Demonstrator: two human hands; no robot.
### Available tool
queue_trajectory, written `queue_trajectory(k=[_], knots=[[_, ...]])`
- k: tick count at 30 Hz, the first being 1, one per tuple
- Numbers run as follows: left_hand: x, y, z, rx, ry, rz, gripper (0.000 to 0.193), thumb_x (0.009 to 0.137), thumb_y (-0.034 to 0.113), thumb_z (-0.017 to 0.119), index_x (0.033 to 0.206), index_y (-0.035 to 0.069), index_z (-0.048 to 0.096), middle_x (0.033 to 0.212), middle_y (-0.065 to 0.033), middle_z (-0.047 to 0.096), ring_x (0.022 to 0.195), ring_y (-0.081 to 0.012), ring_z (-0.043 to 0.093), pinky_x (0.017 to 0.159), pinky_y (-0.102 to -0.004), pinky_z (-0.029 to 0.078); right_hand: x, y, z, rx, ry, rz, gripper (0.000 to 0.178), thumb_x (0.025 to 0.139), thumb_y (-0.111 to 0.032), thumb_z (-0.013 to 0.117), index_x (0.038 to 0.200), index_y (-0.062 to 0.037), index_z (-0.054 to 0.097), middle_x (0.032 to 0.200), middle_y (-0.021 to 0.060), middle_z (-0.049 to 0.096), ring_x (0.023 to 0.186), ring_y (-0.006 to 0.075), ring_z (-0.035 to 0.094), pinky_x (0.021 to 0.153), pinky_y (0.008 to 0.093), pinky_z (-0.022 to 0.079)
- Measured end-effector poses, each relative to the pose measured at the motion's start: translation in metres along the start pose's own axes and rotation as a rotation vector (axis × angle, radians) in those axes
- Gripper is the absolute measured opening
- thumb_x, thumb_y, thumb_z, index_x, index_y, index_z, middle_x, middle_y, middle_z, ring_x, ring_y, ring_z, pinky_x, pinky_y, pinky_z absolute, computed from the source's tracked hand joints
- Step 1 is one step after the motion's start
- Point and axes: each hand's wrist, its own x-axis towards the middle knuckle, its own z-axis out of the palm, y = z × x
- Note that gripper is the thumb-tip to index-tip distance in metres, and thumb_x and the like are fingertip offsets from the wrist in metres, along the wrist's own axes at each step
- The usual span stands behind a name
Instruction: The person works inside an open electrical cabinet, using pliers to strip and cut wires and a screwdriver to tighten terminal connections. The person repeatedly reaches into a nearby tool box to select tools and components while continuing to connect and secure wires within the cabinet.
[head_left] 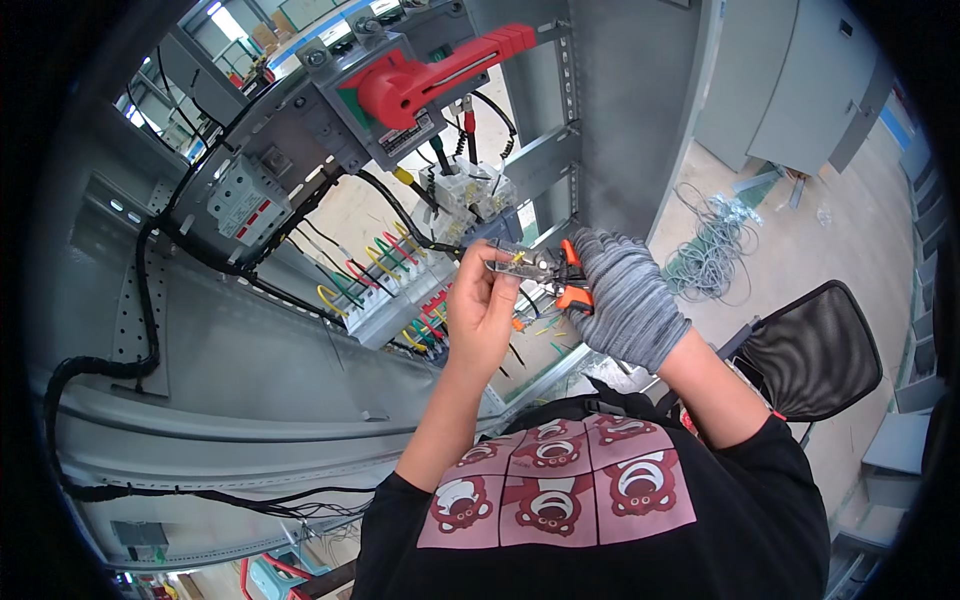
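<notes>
My right hand (625,293), in a grey knitted glove, grips wire strippers (541,268) with orange-and-black handles. Their metal head points left, toward my bare left hand (482,308). The left thumb and fingers are pinched together right at the tool's jaws, where a small yellow piece (519,257) shows. What exactly these fingers hold is too small to make out. A thick black cable (405,212) runs from the upper left and ends behind the left fingers. Both hands are held in front of my chest, before an open grey metal cabinet.
A red rotary handle (430,80) on a switch juts out above. Terminal rows (375,300) with coloured wires lie left of my hands. A black cable bundle (150,300) runs along the cabinet wall. Tangled wire (712,245) and a black mesh chair (815,355) are at the right.
</notes>
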Motion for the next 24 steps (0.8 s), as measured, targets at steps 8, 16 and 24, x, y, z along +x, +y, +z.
queue_trajectory(k=[8,16,24], knots=[[0.003,0.000,0.008,-0.038,0.008,0.043,0.005,0.094,0.001,0.049,0.099,0.001,0.048,0.092,-0.0018,0.044,0.082,-0.0076,0.045,0.073,-0.0217,0.037,0.000,0.005,-0.001,0.109,-0.046,-0.017,0.050,0.069,-0.026,0.071,0.108,0.0013,0.054,0.091,0.0200,0.060,0.085,0.0361,0.061,0.076,0.0421,0.049],[0.004,0.004,0.011,0.033,0.023,0.038,0.004,0.095,0.004,0.049,0.097,0.001,0.049,0.086,0.0004,0.046,0.076,-0.0049,0.043,0.068,-0.0198,0.036,0.000,0.006,0.002,0.116,-0.068,0.035,0.045,0.072,-0.024,0.069,0.105,0.0002,0.052,0.082,0.0203,0.060,0.080,0.0374,0.061,0.072,0.0433,0.049],[0.003,-0.001,0.002,0.137,-0.008,0.019,0.010,0.096,0.009,0.051,0.096,0.000,0.056,0.085,-0.0004,0.053,0.071,-0.0041,0.043,0.063,-0.0200,0.035,-0.005,0.020,0.011,0.734,-0.290,0.010,0.035,0.082,-0.023,0.067,0.104,0.0007,0.055,0.081,0.0165,0.060,0.073,0.0298,0.061,0.069,0.0365,0.049]])
